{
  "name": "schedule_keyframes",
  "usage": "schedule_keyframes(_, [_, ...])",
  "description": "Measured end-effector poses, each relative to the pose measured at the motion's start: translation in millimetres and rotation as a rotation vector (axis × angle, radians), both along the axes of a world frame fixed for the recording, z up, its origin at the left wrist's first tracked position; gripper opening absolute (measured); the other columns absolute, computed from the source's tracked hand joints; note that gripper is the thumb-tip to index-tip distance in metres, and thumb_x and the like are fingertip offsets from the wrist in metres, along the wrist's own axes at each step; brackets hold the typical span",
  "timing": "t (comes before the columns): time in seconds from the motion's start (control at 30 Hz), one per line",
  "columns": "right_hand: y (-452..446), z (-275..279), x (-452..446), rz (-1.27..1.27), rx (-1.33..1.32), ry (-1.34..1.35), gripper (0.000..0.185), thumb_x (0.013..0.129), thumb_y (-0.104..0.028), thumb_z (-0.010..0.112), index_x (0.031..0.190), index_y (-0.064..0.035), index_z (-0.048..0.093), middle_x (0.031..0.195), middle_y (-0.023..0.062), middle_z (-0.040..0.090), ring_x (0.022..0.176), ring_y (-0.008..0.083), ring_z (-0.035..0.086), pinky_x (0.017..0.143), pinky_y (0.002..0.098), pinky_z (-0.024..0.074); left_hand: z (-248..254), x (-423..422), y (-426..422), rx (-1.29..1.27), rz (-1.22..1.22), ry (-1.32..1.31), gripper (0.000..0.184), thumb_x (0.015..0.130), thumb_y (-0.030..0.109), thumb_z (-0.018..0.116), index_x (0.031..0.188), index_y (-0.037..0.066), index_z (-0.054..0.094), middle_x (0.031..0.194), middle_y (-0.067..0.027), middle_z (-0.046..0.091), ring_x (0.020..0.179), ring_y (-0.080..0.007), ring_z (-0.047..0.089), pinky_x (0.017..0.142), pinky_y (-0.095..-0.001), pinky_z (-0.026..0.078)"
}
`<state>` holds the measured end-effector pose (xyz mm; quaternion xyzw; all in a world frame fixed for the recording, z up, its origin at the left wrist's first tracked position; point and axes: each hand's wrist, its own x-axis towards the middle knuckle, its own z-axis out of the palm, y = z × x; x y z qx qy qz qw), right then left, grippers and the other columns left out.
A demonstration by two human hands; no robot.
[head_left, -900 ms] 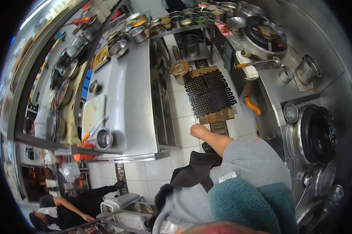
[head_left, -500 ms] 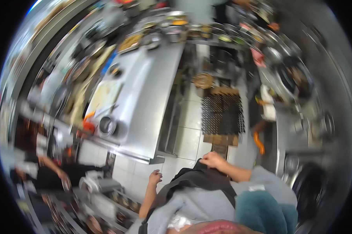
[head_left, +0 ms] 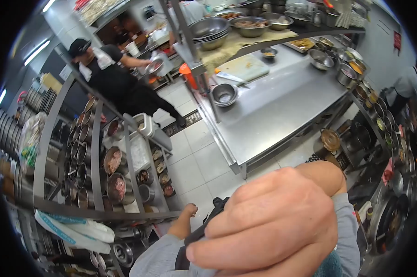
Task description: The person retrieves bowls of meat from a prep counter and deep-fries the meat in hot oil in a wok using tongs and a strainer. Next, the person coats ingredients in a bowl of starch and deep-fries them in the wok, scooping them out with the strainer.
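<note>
Single head-worn camera, looking forward and down; right grip (head_left: 275, 221) close to lens, steel table (head_left: 273, 117) farther off.

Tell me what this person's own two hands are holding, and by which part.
It cannot be told for the right hand, whose palm is hidden; no object shows in the left hand.

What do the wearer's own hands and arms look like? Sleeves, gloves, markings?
Right hand: ungloved, no ring or marking visible. Left hand: also ungloved, too small to check for rings. Both forearms are bare below plain grey short sleeves; no cables visible on them.
</note>
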<state>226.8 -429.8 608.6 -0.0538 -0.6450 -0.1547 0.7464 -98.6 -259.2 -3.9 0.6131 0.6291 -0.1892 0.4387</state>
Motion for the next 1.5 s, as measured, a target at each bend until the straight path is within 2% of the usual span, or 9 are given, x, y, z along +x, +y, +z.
schedule_keyframes(0.1, [9,-2,19,-0.031,0.015,-0.230,0.022,0.078,-0.013,0.069,0.099,-0.0091,0.071,0.085,0.0101,0.065,0.043,0.0087,0.047,0.037,0.0196,0.0306,1,-20,-22,-0.152,0.045,0.086,0.025,0.076,0.011,0.056,0.095,-0.002,0.065,0.089,-0.0165,0.066,0.078,-0.0278,0.066,0.057,-0.0405,0.057])
schedule_keyframes(0.2, [14,-35,45,-0.003,-0.810,-0.370,0.026,0.073,-0.003,0.067,0.099,0.0010,0.066,0.082,0.0151,0.065,0.065,0.0209,0.063,0.056,0.0243,0.0506,-50,-48,-36,-0.207,-0.713,0.142,0.025,0.077,0.009,0.058,0.100,-0.001,0.064,0.092,-0.0162,0.064,0.078,-0.0298,0.065,0.057,-0.0420,0.057])
schedule_keyframes(0.47, [122,-123,26,-0.436,-1.144,-0.435,0.021,0.082,-0.009,0.063,0.103,-0.0063,0.064,0.076,0.0100,0.062,0.063,0.0250,0.061,0.056,0.0334,0.0495,30,-55,32,-0.174,0.154,0.066,0.022,0.079,0.012,0.059,0.095,-0.002,0.065,0.092,-0.0172,0.065,0.077,-0.0290,0.065,0.058,-0.0417,0.057])
schedule_keyframes(0.5, [132,-123,28,-0.484,-1.085,-0.425,0.021,0.081,-0.009,0.063,0.103,-0.0062,0.064,0.076,0.0103,0.062,0.062,0.0252,0.061,0.057,0.0337,0.0495,-14,-80,60,-0.041,-0.296,-0.022,0.023,0.080,0.015,0.061,0.094,-0.003,0.065,0.092,-0.0166,0.065,0.076,-0.0287,0.065,0.059,-0.0414,0.057])
schedule_keyframes(0.53, [143,-122,31,-0.530,-1.022,-0.416,0.022,0.081,-0.009,0.064,0.102,-0.0061,0.064,0.076,0.0105,0.062,0.062,0.0254,0.061,0.057,0.0339,0.0496,10,-69,77,-0.128,0.222,-0.039,0.023,0.077,0.014,0.062,0.094,-0.002,0.065,0.092,-0.0168,0.065,0.079,-0.0274,0.065,0.060,-0.0410,0.058])
schedule_keyframes(0.77, [219,-90,66,-0.775,-0.945,-0.233,0.021,0.080,-0.009,0.062,0.101,-0.0043,0.064,0.078,0.0131,0.062,0.069,0.0286,0.062,0.063,0.0369,0.0478,38,-64,134,0.037,0.336,-0.142,0.050,0.074,0.010,0.059,0.124,0.007,0.054,0.107,-0.0140,0.063,0.084,-0.0278,0.066,0.063,-0.0377,0.058])
schedule_keyframes(1.2, [327,-74,105,-1.069,-0.971,-0.580,0.018,0.079,-0.008,0.059,0.097,-0.0037,0.063,0.082,0.0154,0.060,0.078,0.0343,0.059,0.070,0.0426,0.0463,28,-114,79,-0.072,0.382,-0.228,0.039,0.076,0.016,0.062,0.113,0.005,0.060,0.089,-0.0137,0.064,0.072,-0.0231,0.063,0.058,-0.0373,0.057])
schedule_keyframes(1.27, [346,-83,119,-1.050,-0.942,-0.662,0.017,0.078,-0.007,0.059,0.095,-0.0027,0.063,0.083,0.0162,0.061,0.078,0.0343,0.060,0.070,0.0420,0.0467,66,-112,95,-0.005,0.736,-0.494,0.040,0.076,0.015,0.063,0.115,0.007,0.059,0.088,-0.0123,0.064,0.072,-0.0217,0.063,0.056,-0.0343,0.055])
schedule_keyframes(1.5, [374,-99,117,-0.925,-0.905,-0.670,0.014,0.077,-0.008,0.061,0.090,-0.0010,0.064,0.084,0.0155,0.063,0.078,0.0326,0.060,0.071,0.0386,0.0473,283,-114,145,1.092,0.539,-0.771,0.029,0.082,0.012,0.059,0.109,0.001,0.061,0.098,-0.0140,0.066,0.085,-0.0204,0.065,0.075,-0.0332,0.051])
